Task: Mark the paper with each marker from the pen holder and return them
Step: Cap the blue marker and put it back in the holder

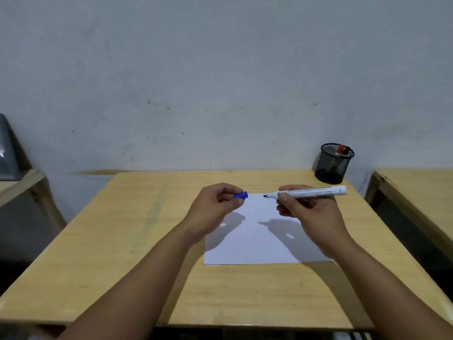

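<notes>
my right hand [311, 209] has its fingers [284, 198] closed round the uncapped marker [306, 193], held above the paper [259, 244]; my left hand [215, 212] pinches its blue cap [241, 195]. i judge the marker light, stiff and smooth, best gripped mid-barrel. the pen holder [333, 164] stands at the worktop's [122, 241] far corner.

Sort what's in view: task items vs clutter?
Task items: white marker in right hand; blue cap in left hand; paper; mesh pen holder with red marker.

Lying about: grey object far left; side table at right.
</notes>
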